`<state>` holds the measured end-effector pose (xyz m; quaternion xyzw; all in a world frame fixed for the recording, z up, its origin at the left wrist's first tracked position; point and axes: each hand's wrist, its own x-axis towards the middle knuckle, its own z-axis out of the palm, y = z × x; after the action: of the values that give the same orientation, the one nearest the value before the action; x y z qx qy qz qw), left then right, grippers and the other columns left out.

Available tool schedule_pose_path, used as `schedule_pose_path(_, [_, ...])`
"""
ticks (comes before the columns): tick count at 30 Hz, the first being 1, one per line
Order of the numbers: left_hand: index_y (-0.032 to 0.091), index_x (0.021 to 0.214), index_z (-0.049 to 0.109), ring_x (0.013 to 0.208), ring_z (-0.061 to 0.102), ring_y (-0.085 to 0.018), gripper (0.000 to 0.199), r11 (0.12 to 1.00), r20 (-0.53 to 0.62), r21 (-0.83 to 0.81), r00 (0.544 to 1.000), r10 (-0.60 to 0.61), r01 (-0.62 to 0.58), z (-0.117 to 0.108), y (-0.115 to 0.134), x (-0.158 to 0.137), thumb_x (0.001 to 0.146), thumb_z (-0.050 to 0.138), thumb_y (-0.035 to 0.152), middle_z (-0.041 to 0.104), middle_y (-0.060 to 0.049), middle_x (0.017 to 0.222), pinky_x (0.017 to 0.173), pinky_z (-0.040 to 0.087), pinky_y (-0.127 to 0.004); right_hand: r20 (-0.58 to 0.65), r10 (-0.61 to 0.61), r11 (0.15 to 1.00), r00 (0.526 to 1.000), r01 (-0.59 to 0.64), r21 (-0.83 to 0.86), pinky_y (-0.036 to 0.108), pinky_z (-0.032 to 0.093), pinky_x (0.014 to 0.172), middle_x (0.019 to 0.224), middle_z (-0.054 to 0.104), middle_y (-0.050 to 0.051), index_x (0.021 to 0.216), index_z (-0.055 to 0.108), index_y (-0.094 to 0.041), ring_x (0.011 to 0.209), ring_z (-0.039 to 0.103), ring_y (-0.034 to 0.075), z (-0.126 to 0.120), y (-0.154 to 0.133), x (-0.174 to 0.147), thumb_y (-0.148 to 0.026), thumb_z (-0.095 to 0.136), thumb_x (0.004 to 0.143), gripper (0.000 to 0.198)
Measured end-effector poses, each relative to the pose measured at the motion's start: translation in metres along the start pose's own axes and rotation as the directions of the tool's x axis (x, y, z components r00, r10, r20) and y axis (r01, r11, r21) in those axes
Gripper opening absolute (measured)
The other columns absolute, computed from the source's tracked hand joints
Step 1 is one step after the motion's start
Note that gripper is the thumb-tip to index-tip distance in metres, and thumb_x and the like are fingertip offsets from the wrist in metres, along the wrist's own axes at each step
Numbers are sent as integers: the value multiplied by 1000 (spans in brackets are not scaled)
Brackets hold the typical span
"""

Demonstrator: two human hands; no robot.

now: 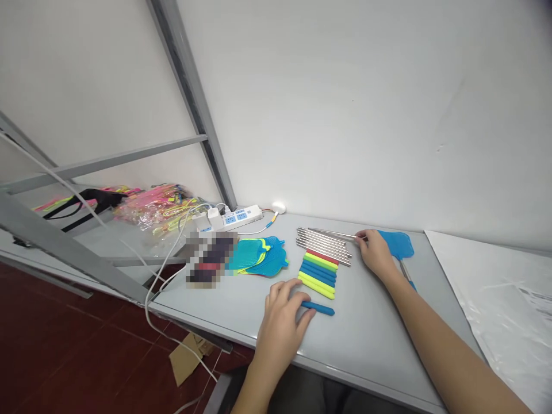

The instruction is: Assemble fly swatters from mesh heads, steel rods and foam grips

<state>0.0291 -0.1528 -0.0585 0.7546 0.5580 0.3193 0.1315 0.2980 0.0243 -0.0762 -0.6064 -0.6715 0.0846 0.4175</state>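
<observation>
Here, the left hand (281,315) pinches a blue handle (321,309) by its left end, nearer than the coloured handles (318,276); farther right, the right hand (376,251) grasps a silver rod (334,233) at its right end.

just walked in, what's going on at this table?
A person is handling swatter parts. The left hand grips a blue handle near the table's front edge; the right hand pinches the end of a metal rod. Between the hands lie more rods and a row of coloured handles. Flat mesh heads are piled left of these, and a blue swatter lies beside the right arm.
</observation>
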Motion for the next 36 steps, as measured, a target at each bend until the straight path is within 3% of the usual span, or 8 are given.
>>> schedule_pose_path(4, [25, 89, 63, 114, 48, -27, 3, 999, 13, 37, 1000, -3, 3, -4, 7, 0, 87, 61, 26, 60, -5, 120, 86, 42, -42, -266, 99, 975, 959, -41, 217, 38, 49, 77, 100, 61, 10, 106, 45, -18, 84, 62, 19, -10, -18, -2, -44, 31, 96, 31])
schedule_pose_path(8, [24, 93, 63, 92, 57, -21, 11, 993, 28, -114, 1000, -4, 7, -9, 12, -2, 92, 54, 31, 67, -3, 96, 82, 42, -36, -557, 232, 862, 798, 97, 498, 38, 54, 79, 127, 49, 11, 111, 24, -26, 98, 63, 15, -35, -44, -6, -45, 15, 100, 24])
schedule_pose_path(12, [20, 88, 64, 82, 60, -18, 16, 918, -38, -381, 990, -137, 112, -12, 14, -9, 87, 60, 36, 67, -2, 86, 75, 46, -28, -672, 308, 751, 673, 262, 606, 43, 57, 75, 96, 59, 2, 99, 25, -28, 90, 67, 18, -66, -77, -13, -45, 21, 100, 17])
schedule_pose_path(18, [19, 83, 56, 73, 57, -15, 23, 792, -221, -600, 929, -298, 111, -8, 25, -16, 85, 61, 41, 57, -1, 79, 67, 46, -25, -730, 112, 830, 674, 341, 442, 41, 54, 67, 72, 53, -5, 107, 30, -27, 62, 63, 17, -77, -100, -26, -40, 26, 100, 15])
schedule_pose_path(21, [20, 84, 52, 76, 55, -15, 26, 838, -259, -541, 933, -249, 73, -6, 34, -14, 95, 42, 41, 56, -2, 80, 72, 44, -27, -625, -209, 900, 752, 399, 178, 35, 48, 62, 69, 53, -2, 101, 42, -24, 60, 58, 17, -67, -100, -35, -38, 42, 96, 15])
schedule_pose_path(24, [20, 83, 51, 67, 51, -15, 27, 923, -123, -368, 978, -169, 114, -5, 38, -8, 96, 36, 39, 54, 0, 72, 65, 41, -26, -304, -543, 835, 783, 543, -93, 32, 41, 66, 78, 61, 4, 93, 52, -23, 72, 58, 18, -55, -112, -46, -33, 47, 95, 11])
schedule_pose_path(31, [21, 84, 56, 76, 56, -18, 21, 997, -89, -15, 993, -79, 78, -13, 11, 1, 93, 38, 27, 60, -2, 80, 69, 40, -27, 283, -809, 488, 516, 857, -166, 32, 30, 68, 78, 60, 3, 85, 60, -20, 77, 50, 18, -29, -153, -77, -18, 48, 95, 16])
schedule_pose_path(36, [22, 88, 57, 78, 57, -19, 18, 993, -71, 80, 994, -85, 91, -9, 4, -2, 93, 40, 25, 62, -3, 83, 69, 40, -28, 374, -800, 468, 468, 878, -98, 31, 29, 64, 75, 59, 3, 75, 58, -18, 74, 49, 17, -17, -150, -85, -12, 51, 92, 20])
